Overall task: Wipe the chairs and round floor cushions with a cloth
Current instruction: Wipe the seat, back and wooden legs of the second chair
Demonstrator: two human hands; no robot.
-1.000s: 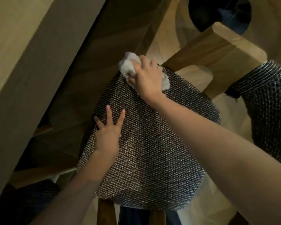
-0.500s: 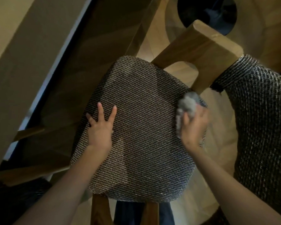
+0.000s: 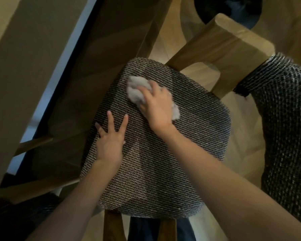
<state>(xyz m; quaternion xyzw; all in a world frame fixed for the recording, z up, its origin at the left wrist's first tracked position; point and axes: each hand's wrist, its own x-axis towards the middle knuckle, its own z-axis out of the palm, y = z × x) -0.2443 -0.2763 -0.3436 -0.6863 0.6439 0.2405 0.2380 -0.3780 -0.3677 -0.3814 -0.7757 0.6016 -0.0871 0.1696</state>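
A wooden chair with a dark woven seat (image 3: 181, 153) fills the middle of the view; its wooden backrest (image 3: 224, 49) rises at the upper right. My right hand (image 3: 156, 105) presses a crumpled white cloth (image 3: 135, 89) onto the far left part of the seat. Flat on the seat's left side lies my left hand (image 3: 111, 140), fingers spread and holding nothing.
A second chair with the same woven fabric (image 3: 285, 127) stands close on the right. A wooden table (image 3: 24, 66) runs along the left, its underside and leg (image 3: 33, 145) over the floor. A dark round floor cushion (image 3: 233, 9) lies at the top on the wood floor.
My right hand swept the cloth from the seat's far corner to its right edge by the backrest, then back to the far left part. My left hand stayed flat on the seat.
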